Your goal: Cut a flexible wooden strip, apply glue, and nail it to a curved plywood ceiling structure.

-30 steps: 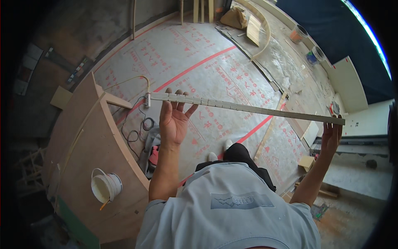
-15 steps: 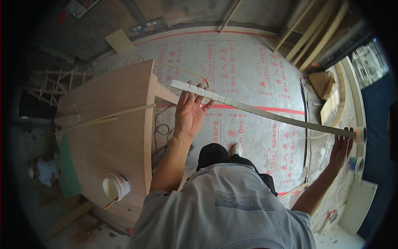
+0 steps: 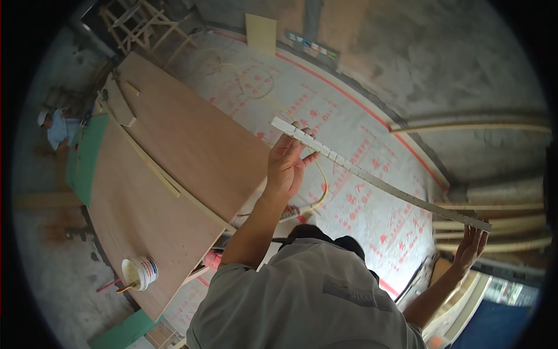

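My left grip [image 3: 286, 166] holds a pale notched strip [image 3: 381, 182] near one end, a short length jutting past. My right grip [image 3: 471, 243] grasps the same strip at its other end. Between them it spans the air in a gentle bow, above the red-printed floor sheet [image 3: 372, 145]. To my left, the wooden surface [image 3: 200, 131] carries a white bucket [image 3: 142, 272] and slender wood strips [image 3: 152, 166].

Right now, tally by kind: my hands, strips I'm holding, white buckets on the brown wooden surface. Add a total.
Hands: 2 (left hand, right hand)
Held notched strip: 1
White bucket on the brown wooden surface: 1
Total: 4
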The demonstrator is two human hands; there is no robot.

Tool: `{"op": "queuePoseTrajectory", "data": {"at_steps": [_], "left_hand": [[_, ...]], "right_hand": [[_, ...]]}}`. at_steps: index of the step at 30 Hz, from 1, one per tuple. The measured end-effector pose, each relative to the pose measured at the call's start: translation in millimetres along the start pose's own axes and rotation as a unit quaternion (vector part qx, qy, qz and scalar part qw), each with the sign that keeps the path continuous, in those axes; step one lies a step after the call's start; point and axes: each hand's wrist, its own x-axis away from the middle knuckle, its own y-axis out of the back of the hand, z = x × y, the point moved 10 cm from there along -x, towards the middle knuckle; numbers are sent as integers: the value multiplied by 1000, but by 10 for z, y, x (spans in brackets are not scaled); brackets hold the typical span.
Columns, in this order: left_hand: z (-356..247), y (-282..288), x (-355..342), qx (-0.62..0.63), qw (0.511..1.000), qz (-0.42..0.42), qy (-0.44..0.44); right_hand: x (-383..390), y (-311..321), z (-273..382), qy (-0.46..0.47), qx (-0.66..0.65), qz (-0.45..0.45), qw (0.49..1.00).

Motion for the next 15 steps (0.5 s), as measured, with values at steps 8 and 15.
{"op": "queuePoseTrajectory", "data": {"at_steps": [8,15], "left_hand": [[-381,272,-1813,-23,994,-63,-87],[-1116,682,-2806,-58,948,-202,-240]], "right_hand": [[-2696,-1989,-1224,-20,-36,157,987],[-4755,-4449,-2659,-90,-88,290,949]]}}
